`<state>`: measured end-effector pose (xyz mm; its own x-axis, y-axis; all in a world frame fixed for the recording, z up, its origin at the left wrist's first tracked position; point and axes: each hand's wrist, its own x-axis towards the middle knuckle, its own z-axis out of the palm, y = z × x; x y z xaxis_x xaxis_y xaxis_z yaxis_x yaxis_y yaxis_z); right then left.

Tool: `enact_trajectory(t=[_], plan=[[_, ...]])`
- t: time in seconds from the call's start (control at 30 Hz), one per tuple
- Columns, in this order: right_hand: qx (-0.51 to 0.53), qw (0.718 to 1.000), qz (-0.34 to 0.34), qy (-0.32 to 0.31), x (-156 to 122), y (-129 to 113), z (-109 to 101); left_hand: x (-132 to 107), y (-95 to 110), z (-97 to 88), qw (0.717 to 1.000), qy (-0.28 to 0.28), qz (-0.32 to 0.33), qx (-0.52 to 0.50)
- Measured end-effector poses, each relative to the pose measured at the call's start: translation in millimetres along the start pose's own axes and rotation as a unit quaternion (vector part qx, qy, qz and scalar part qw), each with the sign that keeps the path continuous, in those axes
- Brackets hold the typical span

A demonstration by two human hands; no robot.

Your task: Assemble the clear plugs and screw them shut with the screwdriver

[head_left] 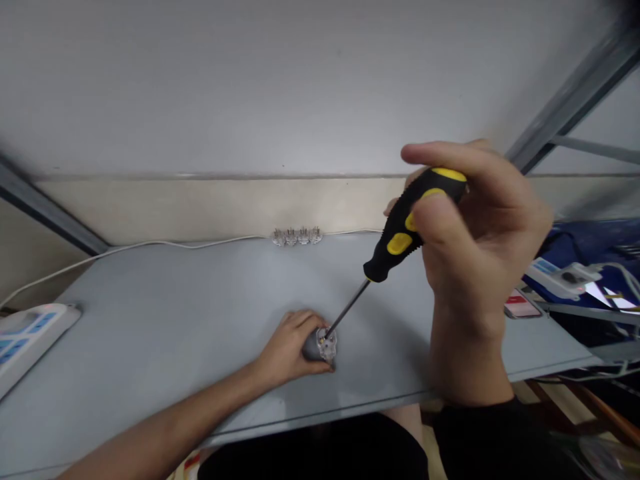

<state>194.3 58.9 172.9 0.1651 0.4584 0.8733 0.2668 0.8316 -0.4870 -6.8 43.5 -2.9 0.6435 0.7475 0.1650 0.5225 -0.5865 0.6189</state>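
Two bare hands show in the head view: the left hand (pixel 286 347) curls closed around a clear plug (pixel 327 347), while the right hand (pixel 475 247) grips a black-and-yellow screwdriver (pixel 400 227), its tip touching the plug just beyond the left fingertips.

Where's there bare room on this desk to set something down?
The grey desktop has a wide bare patch between the white power strip and your left hand, in front of the clear plugs at the back. It's crowded around the plug under the screwdriver.
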Motion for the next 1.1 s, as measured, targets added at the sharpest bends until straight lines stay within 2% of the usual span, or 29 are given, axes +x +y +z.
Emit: enact_trajectory(t=[0.07, 0.2, 0.3, 0.37, 0.5, 0.63, 0.7, 0.77, 0.83, 0.97, 1.1], plan=[[0.002, 1.000, -0.007, 0.006, 0.4, 0.7, -0.9, 0.1, -0.2, -0.3, 1.000, 0.000, 0.004, 0.001], [0.072, 0.996, 0.025, -0.046, 0.8, -0.9, -2.4, -0.1, -1.9, 1.3, 1.000, 0.004, 0.009, 0.003], [0.025, 0.999, 0.032, 0.013, -0.8, -3.8, -0.1, -0.8, -2.6, 2.4, 1.000, 0.005, 0.011, 0.006], [0.018, 0.999, 0.031, 0.026, -1.9, -4.6, -0.1, -1.7, -2.4, 2.6, 1.000, 0.008, 0.014, 0.009], [0.067, 0.996, 0.043, -0.049, -1.9, -4.6, -6.8, -4.6, -2.2, 3.3, 0.999, 0.022, 0.025, 0.018], [-0.009, 1.000, 0.013, -0.024, -1.1, -4.7, -11.2, -7.6, -2.3, 5.5, 0.998, 0.046, 0.039, 0.028], [0.015, 1.000, 0.010, -0.024, -0.9, -4.1, -12.3, -8.5, -1.6, 6.5, 0.997, 0.052, 0.041, 0.030], [0.069, 0.996, 0.017, -0.059, -0.6, -3.4, -13.6, -9.1, -0.8, 7.1, 0.997, 0.053, 0.040, 0.032], [0.071, 0.995, 0.014, -0.074, -0.4, -2.6, -14.7, -9.3, -0.8, 7.7, 0.997, 0.053, 0.040, 0.036], [-0.006, 0.999, -0.011, -0.033, 0.1, 0.9, -13.9, -9.1, -1.8, 8.7, 0.997, 0.054, 0.043, 0.038], [0.029, 0.996, 0.010, -0.088, 1.2, 4.5, -12.7, -8.5, -0.1, 8.6, 0.997, 0.048, 0.041, 0.033]])
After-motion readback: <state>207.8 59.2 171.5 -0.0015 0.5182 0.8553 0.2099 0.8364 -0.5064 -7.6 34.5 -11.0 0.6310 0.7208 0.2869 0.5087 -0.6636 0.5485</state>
